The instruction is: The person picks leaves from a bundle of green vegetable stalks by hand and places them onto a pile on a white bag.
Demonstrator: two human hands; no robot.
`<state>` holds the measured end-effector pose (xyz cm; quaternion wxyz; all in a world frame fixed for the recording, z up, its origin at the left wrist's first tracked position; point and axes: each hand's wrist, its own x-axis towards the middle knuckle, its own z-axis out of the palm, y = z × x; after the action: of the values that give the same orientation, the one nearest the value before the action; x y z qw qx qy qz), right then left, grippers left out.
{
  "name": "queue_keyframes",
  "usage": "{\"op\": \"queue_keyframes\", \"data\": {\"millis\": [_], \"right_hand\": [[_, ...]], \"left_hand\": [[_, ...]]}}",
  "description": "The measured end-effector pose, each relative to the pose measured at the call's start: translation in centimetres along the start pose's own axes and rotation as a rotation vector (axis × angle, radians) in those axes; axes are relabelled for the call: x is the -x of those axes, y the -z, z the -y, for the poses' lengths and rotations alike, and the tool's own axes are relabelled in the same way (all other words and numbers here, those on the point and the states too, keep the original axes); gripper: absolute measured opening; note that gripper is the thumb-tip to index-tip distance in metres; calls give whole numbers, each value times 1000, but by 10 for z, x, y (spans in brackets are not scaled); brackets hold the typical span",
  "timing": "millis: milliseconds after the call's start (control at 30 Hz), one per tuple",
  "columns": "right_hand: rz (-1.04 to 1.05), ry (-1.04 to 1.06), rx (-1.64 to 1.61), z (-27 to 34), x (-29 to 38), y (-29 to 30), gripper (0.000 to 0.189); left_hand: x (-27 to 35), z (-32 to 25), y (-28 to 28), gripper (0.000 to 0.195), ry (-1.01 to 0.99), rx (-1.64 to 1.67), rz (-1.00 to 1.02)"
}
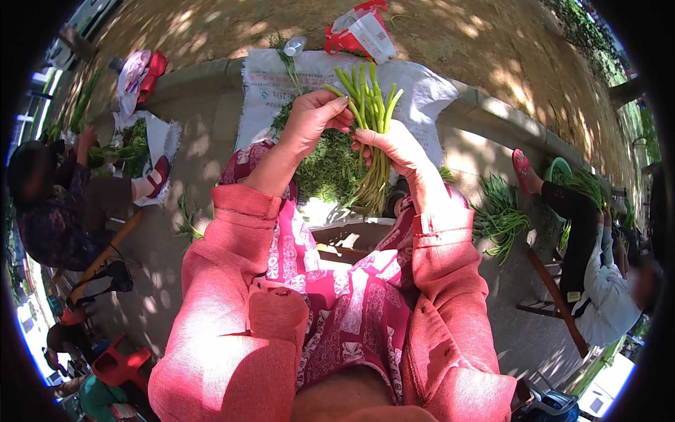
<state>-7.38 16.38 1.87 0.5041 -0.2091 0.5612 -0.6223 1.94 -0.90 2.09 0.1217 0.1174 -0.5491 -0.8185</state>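
Note:
My right hand (pixel 398 147) grips a bunch of long green vegetable stems (pixel 375 100). Their thick pale ends fan out above the fist, and the thinner ends hang below it. At the left edge of the bunch, my left hand (pixel 319 113) has thumb and fingers closed around one stem, partly hidden by the thumb. Under both hands lies a heap of leafy greens (pixel 329 163). It rests on a white woven sack (pixel 258 116) spread on the ground, which bears printing.
A red and white bag (pixel 364 34) and a clear plastic bottle (pixel 295 46) are at the sack's far edge. More stems (pixel 498 216) lie to the right. People sit on both sides, one beside a green basin (pixel 558 171). A red plastic stool (pixel 121 364) stands lower left.

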Motion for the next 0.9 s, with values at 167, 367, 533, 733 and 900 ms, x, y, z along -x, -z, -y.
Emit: {"op": "queue_keyframes", "data": {"millis": [167, 367, 533, 733, 900], "right_hand": [[-9, -18, 31, 4, 1, -1, 25], [-13, -14, 62, 3, 1, -1, 22], [-52, -35, 56, 5, 1, 1, 20], [-97, 4, 83, 14, 8, 9, 20], [-90, 17, 74, 17, 11, 10, 21]], "left_hand": [[2, -2, 2, 20, -9, -38, 20], [1, 0, 3, 19, -39, -68, 10], [2, -5, 3, 17, -132, -124, -39], [-2, -15, 41, 22, -237, -222, -181], [3, -15, 43, 24, -224, -543, -99]]}}
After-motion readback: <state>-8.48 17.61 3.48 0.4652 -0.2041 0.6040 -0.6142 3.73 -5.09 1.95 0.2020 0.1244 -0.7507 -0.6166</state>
